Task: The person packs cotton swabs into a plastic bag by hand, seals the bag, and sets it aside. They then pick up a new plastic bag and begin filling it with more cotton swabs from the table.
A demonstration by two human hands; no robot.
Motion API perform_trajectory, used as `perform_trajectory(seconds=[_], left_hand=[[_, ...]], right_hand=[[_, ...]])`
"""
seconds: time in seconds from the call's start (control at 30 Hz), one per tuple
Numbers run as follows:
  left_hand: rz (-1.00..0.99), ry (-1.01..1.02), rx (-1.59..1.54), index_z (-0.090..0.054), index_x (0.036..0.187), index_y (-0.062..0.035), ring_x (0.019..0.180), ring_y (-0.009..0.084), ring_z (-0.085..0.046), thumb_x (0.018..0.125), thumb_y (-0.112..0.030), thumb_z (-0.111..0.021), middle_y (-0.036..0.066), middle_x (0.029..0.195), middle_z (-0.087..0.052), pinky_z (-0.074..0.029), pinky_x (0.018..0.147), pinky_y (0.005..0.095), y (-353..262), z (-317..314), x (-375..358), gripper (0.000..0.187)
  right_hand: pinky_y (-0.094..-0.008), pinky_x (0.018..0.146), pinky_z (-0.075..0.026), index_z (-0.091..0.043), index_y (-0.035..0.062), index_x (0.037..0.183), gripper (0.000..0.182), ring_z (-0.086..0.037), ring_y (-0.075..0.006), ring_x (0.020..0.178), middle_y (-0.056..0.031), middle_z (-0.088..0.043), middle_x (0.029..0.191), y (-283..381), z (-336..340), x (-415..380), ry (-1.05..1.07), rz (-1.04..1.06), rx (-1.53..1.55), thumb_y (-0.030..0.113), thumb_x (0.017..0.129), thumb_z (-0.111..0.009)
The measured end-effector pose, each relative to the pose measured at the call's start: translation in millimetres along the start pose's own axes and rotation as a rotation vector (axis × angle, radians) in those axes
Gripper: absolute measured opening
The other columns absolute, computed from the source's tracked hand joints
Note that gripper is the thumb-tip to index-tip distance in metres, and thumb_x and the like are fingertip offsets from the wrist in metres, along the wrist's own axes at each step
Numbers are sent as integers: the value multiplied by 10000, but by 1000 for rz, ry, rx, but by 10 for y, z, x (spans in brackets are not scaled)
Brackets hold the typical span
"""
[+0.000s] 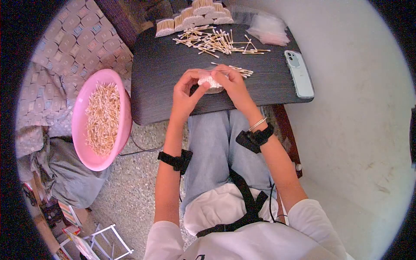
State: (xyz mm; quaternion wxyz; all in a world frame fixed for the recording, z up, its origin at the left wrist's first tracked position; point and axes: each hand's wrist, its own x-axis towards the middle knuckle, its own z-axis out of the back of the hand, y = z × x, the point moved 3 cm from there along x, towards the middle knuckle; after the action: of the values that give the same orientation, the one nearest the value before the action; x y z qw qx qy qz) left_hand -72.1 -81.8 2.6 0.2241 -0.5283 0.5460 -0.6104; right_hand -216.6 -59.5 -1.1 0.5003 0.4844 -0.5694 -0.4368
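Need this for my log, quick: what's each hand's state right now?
Left hand: partly closed, holding the left side of a clear bag of cotton swabs.
Right hand: partly closed, holding the same bag's right side.

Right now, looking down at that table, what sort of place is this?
Perhaps a room in a home, serving as a makeshift workspace: patterned fabric spreads beside a pink basin of loose cotton swabs, and bagged swabs sit on a small black table.
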Motion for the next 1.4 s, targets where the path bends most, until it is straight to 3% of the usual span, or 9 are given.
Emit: perform_trajectory(seconds=[0.1,0.2,0.3,0.6,0.8,1.0,1.1,1.2,1.4], left_hand=[[-58,-29,162,-570,985,-22,977,157,-547,750,-31,-696,76,1057,-547,-430,878,287,-58,-50,-8,267],[-5,-76,101,-559,1005,-24,980,145,-543,738,-47,-714,65,1033,-556,-429,865,277,-8,-2,12,310],[144,-142,36,-551,1033,-11,978,155,-538,751,-32,-678,55,1039,-567,-421,865,278,-11,42,-48,311],[117,-143,90,-541,1006,-15,907,109,-542,757,-41,-681,37,972,-580,-427,812,245,-64,-46,41,286],[112,-156,32,-541,1018,-18,917,101,-542,786,-62,-666,36,983,-580,-429,818,249,-21,-25,15,267],[167,-224,-14,-562,1011,-18,882,84,-537,850,-120,-624,16,951,-590,-422,776,228,-26,-36,-3,201],[141,-263,3,-580,978,-22,850,72,-532,855,-132,-623,4,914,-596,-415,748,215,-27,-23,-5,171],[117,-272,19,-595,956,-26,827,66,-531,849,-147,-636,-2,894,-596,-415,733,209,18,17,-13,166],[138,-286,71,-609,962,-16,829,74,-544,847,-150,-640,9,911,-608,-431,739,218,-2,16,-9,180]], right_hand=[[-233,750,-437,-579,21,1001,233,-531,-101,861,-30,-579,953,24,-62,-29,-42,46,107,225,891,-549],[-236,783,-438,-556,18,1040,242,-529,-108,902,-44,-569,998,136,-78,-24,-2,155,94,213,898,-536],[-235,791,-437,-545,17,1053,235,-526,-108,898,-38,-567,977,63,-73,-20,90,88,27,184,887,-548],[-242,756,-443,-540,26,1052,245,-514,-97,862,-27,-558,941,8,-72,-11,48,128,37,157,852,-592],[-227,827,-402,-515,16,1108,257,-489,-81,945,-12,-543,1012,36,-88,-11,102,155,19,161,899,-551],[-255,804,-433,-535,19,1091,323,-527,-113,910,-47,-583,990,69,-92,-38,2,61,63,218,849,-612],[-271,794,-442,-549,15,1079,337,-550,-134,887,-68,-601,978,36,-121,-28,6,187,-152,236,836,-627],[-284,785,-450,-564,14,1056,333,-565,-149,860,-83,-612,953,-16,-113,-13,-5,139,-85,244,827,-639],[-268,753,-455,-576,27,1043,306,-562,-126,829,-58,-619,914,-26,-92,-11,-12,140,-87,255,845,-625]])
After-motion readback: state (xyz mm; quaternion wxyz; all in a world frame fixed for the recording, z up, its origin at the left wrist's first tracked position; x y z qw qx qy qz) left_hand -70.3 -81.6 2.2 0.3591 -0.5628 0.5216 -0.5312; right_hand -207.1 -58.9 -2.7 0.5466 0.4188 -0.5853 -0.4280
